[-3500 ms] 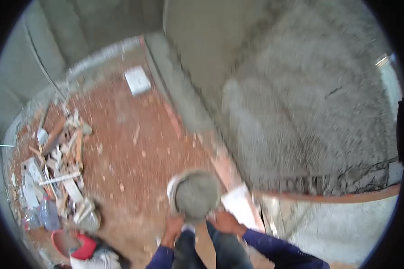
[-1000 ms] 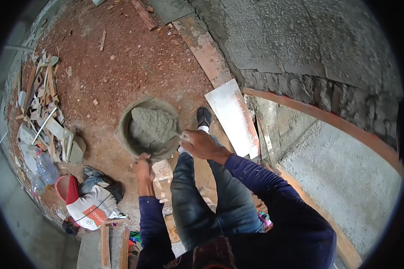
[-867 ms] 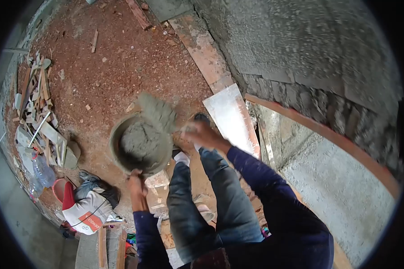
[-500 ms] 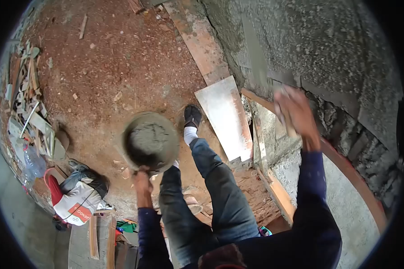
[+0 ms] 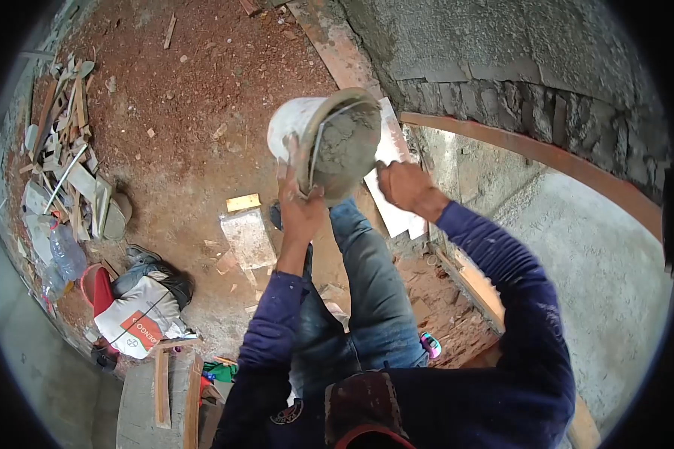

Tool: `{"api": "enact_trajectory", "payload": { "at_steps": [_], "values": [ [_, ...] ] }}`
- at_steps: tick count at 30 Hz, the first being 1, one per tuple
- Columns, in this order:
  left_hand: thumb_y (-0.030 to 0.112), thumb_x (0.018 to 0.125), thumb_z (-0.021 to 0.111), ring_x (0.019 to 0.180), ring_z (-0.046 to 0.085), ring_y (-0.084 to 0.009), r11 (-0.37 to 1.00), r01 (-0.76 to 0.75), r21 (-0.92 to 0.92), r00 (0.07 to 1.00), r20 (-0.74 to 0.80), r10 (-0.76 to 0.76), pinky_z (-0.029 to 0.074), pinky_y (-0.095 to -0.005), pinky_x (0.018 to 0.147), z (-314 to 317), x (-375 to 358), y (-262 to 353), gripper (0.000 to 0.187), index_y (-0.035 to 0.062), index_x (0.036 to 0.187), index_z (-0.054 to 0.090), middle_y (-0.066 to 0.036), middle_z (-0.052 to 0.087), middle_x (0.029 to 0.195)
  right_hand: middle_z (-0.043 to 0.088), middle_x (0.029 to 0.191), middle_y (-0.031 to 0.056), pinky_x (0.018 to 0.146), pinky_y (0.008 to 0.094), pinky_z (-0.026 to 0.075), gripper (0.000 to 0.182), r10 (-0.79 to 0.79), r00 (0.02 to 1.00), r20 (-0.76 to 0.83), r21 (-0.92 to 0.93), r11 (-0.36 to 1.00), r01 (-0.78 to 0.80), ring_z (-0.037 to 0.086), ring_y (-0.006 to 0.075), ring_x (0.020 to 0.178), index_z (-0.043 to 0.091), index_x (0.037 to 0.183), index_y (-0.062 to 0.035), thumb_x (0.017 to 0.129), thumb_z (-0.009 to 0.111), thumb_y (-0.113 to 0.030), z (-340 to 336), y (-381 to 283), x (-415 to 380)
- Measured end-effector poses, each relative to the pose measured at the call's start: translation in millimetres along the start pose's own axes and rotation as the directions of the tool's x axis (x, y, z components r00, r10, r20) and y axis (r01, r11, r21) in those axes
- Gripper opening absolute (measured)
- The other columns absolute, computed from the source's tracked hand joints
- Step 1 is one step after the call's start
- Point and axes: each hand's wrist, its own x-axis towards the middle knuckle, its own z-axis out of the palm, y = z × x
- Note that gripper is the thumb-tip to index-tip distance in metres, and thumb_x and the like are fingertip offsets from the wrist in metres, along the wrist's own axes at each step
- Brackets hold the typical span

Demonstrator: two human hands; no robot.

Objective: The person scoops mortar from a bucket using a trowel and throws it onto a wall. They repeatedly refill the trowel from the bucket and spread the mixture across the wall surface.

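A white bucket [image 5: 290, 120] is tilted with its mouth to the right, showing wet grey mortar [image 5: 349, 144] inside. My left hand [image 5: 301, 196] grips it at the lower left, fingers against its wall and thumb by the rim. Just right of the mouth, my right hand [image 5: 406, 187] is closed; whatever it holds is hidden. Behind that hand lies a pale board [image 5: 388, 206]. A rough wall [image 5: 494, 45] runs across the upper right, with a curved wooden strip [image 5: 547, 155] beneath its ragged lower edge.
A whitish block [image 5: 249, 238] stands on the dirt floor near my feet. Scrap wood [image 5: 67, 142], a plastic bottle [image 5: 67, 253] and a white bag [image 5: 138, 322] lie along the left. A wooden plank [image 5: 472, 288] slants at my right, near a pink object [image 5: 430, 345].
The bucket has risen up and right and tipped, uncovering the block. My left hand moved with it. My right hand came down and left from the wall to the bucket.
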Motion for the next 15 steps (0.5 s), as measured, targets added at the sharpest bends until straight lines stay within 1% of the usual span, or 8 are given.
{"api": "enact_trajectory", "payload": {
  "at_steps": [2, 4, 6, 8, 10, 11, 14, 15],
  "values": [
    [-0.016, 0.076, 0.047, 0.137, 0.035, -0.0218, 0.999, -0.033, -0.015, 0.989, 0.142, 0.034, 0.031, -0.0309, 0.11, -23.1, 0.2, 3.1, 0.076, 0.0029, 0.149, 0.033, -0.013, 0.038, 0.15, 0.064, 0.071, 0.0252, 0.065, 0.0489, 0.052, 0.025, 0.012, 0.996, -0.087, 0.328, 0.945, 0.017, 0.063, 0.0437, 0.066, 0.06, 0.101, 0.0036, 0.089, 0.055, -0.018, 18.7, -48.0, -0.5],
    [-0.013, 0.076, 0.05, 0.128, 0.045, -0.0214, 0.997, -0.06, 0.05, 0.993, 0.101, 0.054, 0.037, -0.0306, 0.105, -40.5, -5.7, -4.8, 0.073, 0.0017, 0.146, 0.037, -0.013, 0.047, 0.141, 0.064, 0.075, 0.0261, 0.067, 0.0506, 0.05, 0.031, 0.008, 0.987, -0.159, 0.466, 0.882, 0.068, 0.062, 0.0466, 0.071, 0.059, 0.103, 0.0028, 0.087, 0.061, -0.023, 31.8, -72.9, -4.5],
    [-0.01, 0.077, 0.052, 0.117, 0.053, -0.0197, 0.981, 0.185, -0.063, 0.976, 0.128, -0.176, 0.042, -0.0298, 0.098, -60.2, -14.3, -18.4, 0.068, 0.0007, 0.143, 0.04, -0.011, 0.056, 0.129, 0.065, 0.081, 0.0272, 0.068, 0.051, 0.051, 0.034, 0.049, 0.958, -0.284, 0.599, 0.789, 0.137, 0.063, 0.046, 0.075, 0.058, 0.108, 0.0028, 0.089, 0.061, -0.026, 33.9, -93.7, -23.8],
    [-0.007, 0.078, 0.054, 0.102, 0.058, -0.0173, 0.987, 0.145, -0.069, 0.988, 0.064, -0.141, 0.046, -0.0285, 0.09, -69.5, -16.9, -5.7, 0.056, -0.0017, 0.134, 0.048, -0.009, 0.061, 0.116, 0.064, 0.086, 0.0291, 0.068, 0.0515, 0.051, 0.036, 0.105, 0.973, -0.205, 0.632, 0.774, 0.05, 0.064, 0.0461, 0.079, 0.055, 0.113, 0.0034, 0.091, 0.059, -0.026, 26.9, -106.6, -38.2],
    [-0.006, 0.078, 0.054, 0.097, 0.058, -0.0166, 0.864, 0.471, -0.177, 0.881, 0.033, -0.473, 0.047, -0.0279, 0.086, -79.3, -20.5, 1.1, 0.045, -0.002, 0.124, 0.053, -0.009, 0.061, 0.111, 0.066, 0.088, 0.0275, 0.077, 0.0515, 0.051, 0.041, 0.107, 0.979, -0.175, 0.61, 0.792, 0.023, 0.063, 0.0471, 0.083, 0.053, 0.119, 0.003, 0.091, 0.058, -0.027, 45.8, -106.7, -37.7],
    [-0.006, 0.078, 0.058, 0.084, 0.058, -0.0146, 0.881, 0.405, -0.244, 0.912, 0.045, -0.407, 0.049, -0.0281, 0.069, -82.6, -18.0, -11.8, 0.054, -0.0011, 0.131, 0.047, -0.008, 0.06, 0.1, 0.064, 0.083, 0.0292, 0.068, 0.0502, 0.052, 0.037, 0.131, 0.976, -0.171, 0.562, 0.827, -0.012, 0.064, 0.0466, 0.077, 0.054, 0.114, 0.0043, 0.092, 0.059, -0.025, 42.1, -106.0, -29.7],
    [-0.005, 0.078, 0.059, 0.087, 0.059, -0.0177, 0.735, 0.562, -0.379, 0.779, -0.055, -0.624, 0.05, -0.0306, 0.074, -85.5, -21.5, -19.2, 0.049, -0.0008, 0.126, 0.048, -0.009, 0.061, 0.102, 0.064, 0.085, 0.0298, 0.069, 0.0501, 0.052, 0.043, 0.147, 0.989, -0.02, 0.553, 0.826, -0.111, 0.064, 0.0468, 0.078, 0.053, 0.115, 0.006, 0.091, 0.059, -0.029, 36.5, -100.7, -7.3],
    [-0.004, 0.077, 0.061, 0.088, 0.061, -0.0208, 0.744, 0.519, -0.421, 0.785, -0.111, -0.61, 0.051, -0.0329, 0.075, -86.1, -24.9, -39.1, 0.05, -0.0001, 0.125, 0.047, -0.01, 0.062, 0.101, 0.064, 0.085, 0.0295, 0.067, 0.0495, 0.052, 0.045, 0.138, 0.982, -0.131, 0.599, 0.8, -0.032, 0.064, 0.0463, 0.076, 0.054, 0.116, 0.0054, 0.092, 0.058, -0.033, 49.2, -98.5, -1.3]
  ]
}}
